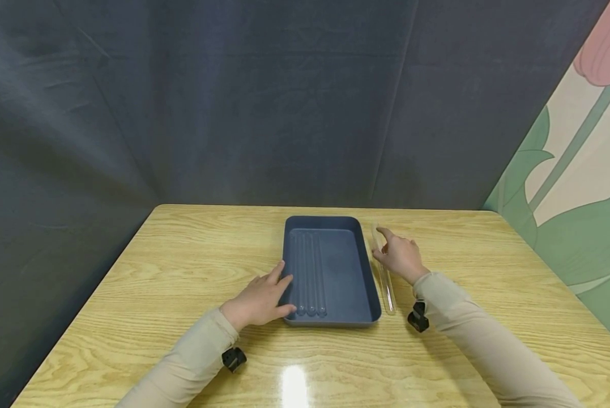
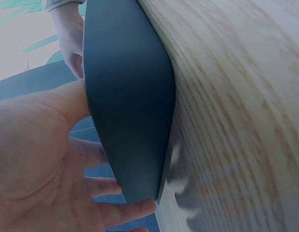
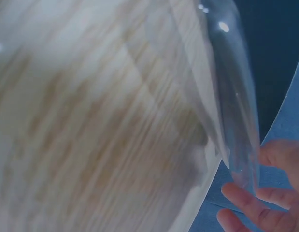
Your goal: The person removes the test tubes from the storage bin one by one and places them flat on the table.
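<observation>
A dark blue rectangular tray [image 1: 348, 277] rests on the table. Inside, along its left half, three clear test tubes [image 1: 311, 277] lie side by side, rounded ends toward me. My left hand [image 1: 259, 299] touches the tray's left side with spread fingers; the left wrist view shows fingers against the outer wall [image 2: 132, 106] and the thumb at the rim. Just right of the tray, my right hand [image 1: 400, 258] pinches another clear test tube [image 1: 388, 292] near its far end between thumb and fingers. That tube also shows large in the right wrist view [image 3: 236, 96], running beside the tray.
The wood-grain table [image 1: 182, 272] extends on both sides of the tray. A dark cloth [image 1: 284, 113] hangs behind the far edge, and a wall painted with flowers [image 1: 580, 187] stands on the right.
</observation>
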Motion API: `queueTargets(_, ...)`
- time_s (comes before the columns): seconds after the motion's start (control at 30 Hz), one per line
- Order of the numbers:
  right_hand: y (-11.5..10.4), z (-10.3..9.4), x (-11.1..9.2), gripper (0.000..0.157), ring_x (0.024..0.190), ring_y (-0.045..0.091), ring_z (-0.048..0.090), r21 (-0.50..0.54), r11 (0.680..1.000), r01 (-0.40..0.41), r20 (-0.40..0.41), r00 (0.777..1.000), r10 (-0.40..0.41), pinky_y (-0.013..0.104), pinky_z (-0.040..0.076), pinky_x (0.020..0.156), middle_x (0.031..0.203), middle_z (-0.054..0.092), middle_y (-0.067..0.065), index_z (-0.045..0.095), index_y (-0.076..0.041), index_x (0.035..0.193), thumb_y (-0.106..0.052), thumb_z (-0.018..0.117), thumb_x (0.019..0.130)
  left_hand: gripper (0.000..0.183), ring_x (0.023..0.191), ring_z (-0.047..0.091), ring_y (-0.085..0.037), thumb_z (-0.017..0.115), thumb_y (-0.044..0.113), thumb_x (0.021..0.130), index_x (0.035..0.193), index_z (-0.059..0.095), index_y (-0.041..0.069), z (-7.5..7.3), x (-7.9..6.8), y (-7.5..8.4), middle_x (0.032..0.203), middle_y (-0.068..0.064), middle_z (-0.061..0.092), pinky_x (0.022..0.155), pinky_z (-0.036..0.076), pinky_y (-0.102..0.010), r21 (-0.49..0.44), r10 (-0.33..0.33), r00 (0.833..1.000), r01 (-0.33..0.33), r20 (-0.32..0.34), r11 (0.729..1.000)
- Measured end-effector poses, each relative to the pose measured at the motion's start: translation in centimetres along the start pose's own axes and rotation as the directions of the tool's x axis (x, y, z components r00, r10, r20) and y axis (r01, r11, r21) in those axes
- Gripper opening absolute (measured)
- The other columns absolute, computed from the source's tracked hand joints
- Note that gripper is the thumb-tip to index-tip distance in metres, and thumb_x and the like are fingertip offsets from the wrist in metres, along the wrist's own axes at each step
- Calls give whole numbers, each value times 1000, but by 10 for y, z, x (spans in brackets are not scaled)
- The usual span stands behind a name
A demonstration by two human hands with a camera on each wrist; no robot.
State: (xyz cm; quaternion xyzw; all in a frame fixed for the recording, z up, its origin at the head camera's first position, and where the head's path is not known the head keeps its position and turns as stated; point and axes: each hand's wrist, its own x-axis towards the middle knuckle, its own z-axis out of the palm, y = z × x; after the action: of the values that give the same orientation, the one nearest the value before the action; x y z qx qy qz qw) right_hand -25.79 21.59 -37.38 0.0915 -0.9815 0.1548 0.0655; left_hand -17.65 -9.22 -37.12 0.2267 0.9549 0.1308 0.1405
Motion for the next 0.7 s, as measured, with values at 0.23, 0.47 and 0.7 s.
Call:
queueTargets(0.23, -1, 2, 2, 56, 60, 21, 61, -3, 1000, -21, 37, 999, 21, 72, 29, 97, 75, 69, 10, 43, 3, 135, -19, 60, 87, 66, 136, 34, -41, 54, 42, 93, 144, 34, 5, 1, 1, 0, 157, -18, 8, 113, 25, -54, 1, -4, 1000, 4, 4, 1000)
queueTargets(0.47, -1, 5, 3, 55, 60, 21, 60, -18, 999, -43, 72, 996, 44, 72, 27, 99, 71, 68, 7, 43, 3, 135, -20, 59, 88, 66, 135, 35, -41, 54, 42, 92, 144, 35, 4, 1, 1, -1, 157, -19, 8, 112, 26, -54, 7, -1, 1000, 1, 0, 1000)
queueTargets(0.7, 1, 12, 4, 52, 65, 26, 63, -87, 995, -50, 73, 996, 56, 72, 27, 99, 66, 67, 6, 47, 2, 132, -22, 60, 88, 66, 135, 35, -41, 54, 42, 92, 144, 35, 4, 1, 1, -1, 157, -19, 9, 112, 26, -54, 0, 2, 1000, -2, -2, 1000)
